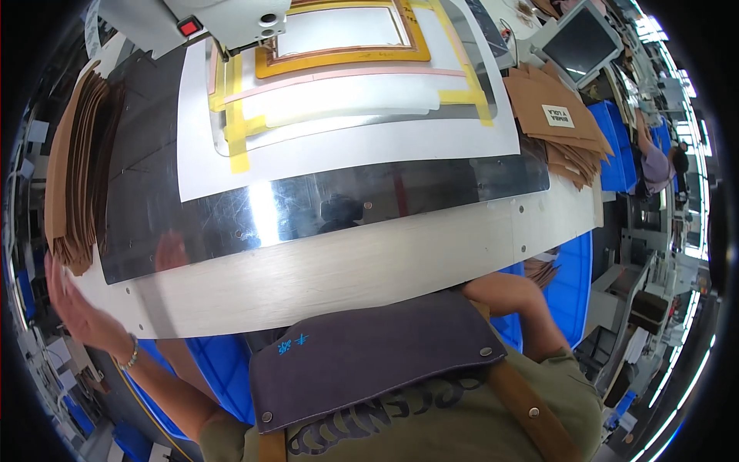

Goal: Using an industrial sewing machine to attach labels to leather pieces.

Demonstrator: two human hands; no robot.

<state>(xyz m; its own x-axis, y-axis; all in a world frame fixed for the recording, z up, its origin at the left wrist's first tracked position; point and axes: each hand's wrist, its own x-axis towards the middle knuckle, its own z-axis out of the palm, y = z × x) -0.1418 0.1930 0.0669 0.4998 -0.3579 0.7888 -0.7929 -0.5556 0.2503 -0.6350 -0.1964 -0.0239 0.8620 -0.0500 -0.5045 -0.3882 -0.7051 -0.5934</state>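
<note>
My left hand point(83, 312) is at the table's left edge, its fingers stretched out and nothing seen in them. The fingertips are close to the lower end of a stack of brown leather-like pieces point(77, 169) that stands on edge; whether they touch it I cannot tell. My right forearm point(504, 294) bends in toward my body at the table's front edge, and the right hand is hidden behind the apron point(377, 354). Ahead of me lies a clear template with yellow tape and an amber frame point(342, 68) on a white sheet point(454, 142).
A white sewing-machine-like head point(223, 23) overhangs the back left of a shiny metal plate point(323, 212). Brown pieces point(550, 112), one with a pale label, are piled at the right. Blue bins point(573, 285) stand below the table edge. A screen point(581, 38) and another person point(658, 165) are farther right.
</note>
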